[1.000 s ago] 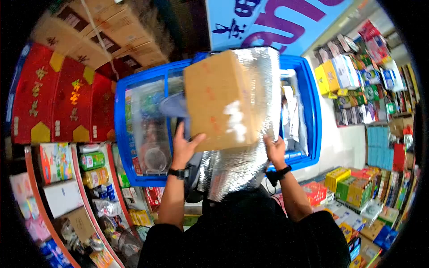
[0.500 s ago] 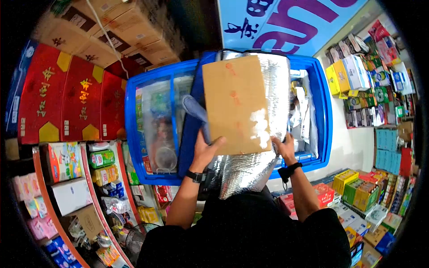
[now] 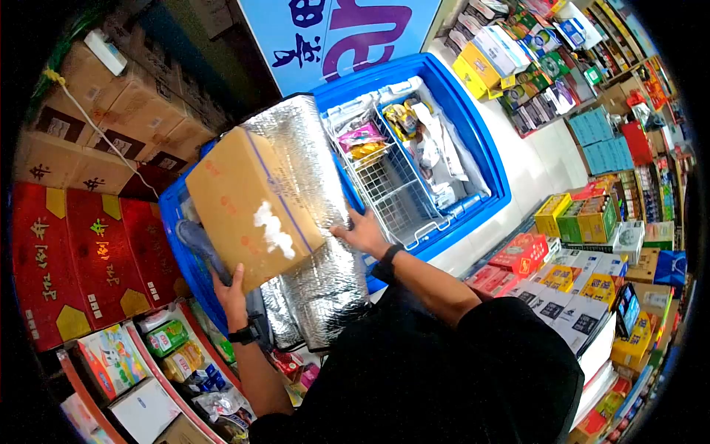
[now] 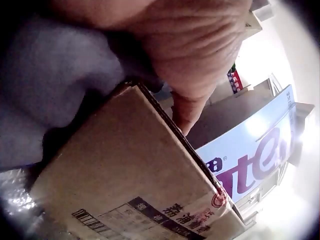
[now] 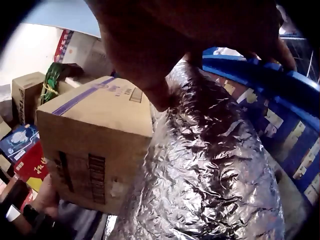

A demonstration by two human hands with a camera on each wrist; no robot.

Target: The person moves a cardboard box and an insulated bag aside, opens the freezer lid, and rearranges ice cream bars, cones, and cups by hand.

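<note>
A cardboard box (image 3: 244,200) with a purple stripe and a white patch lies tilted beside a silver foil-lined bag (image 3: 314,177). My left hand (image 3: 232,296) grips the box's near left corner, thumb on top, against a grey cloth (image 3: 198,244). In the left wrist view that hand (image 4: 195,55) lies over the edge of the box (image 4: 120,155). My right hand (image 3: 364,234) pinches the foil's right edge. The right wrist view has this hand (image 5: 165,45) above the crinkled foil (image 5: 210,170), its thumb near the box (image 5: 95,125).
Under the bag stands a blue chest freezer (image 3: 488,152), its right part uncovered, with a white wire basket (image 3: 392,196) and packets inside. Red boxes (image 3: 44,274) and stacked cartons (image 3: 148,111) are at left; goods (image 3: 584,296) fill the right. A blue sign (image 3: 340,37) stands behind.
The view has turned and moved right. The box and foil bag have shifted left over the freezer, uncovering the wire basket. My right hand has left the box's corner for the foil's edge.
</note>
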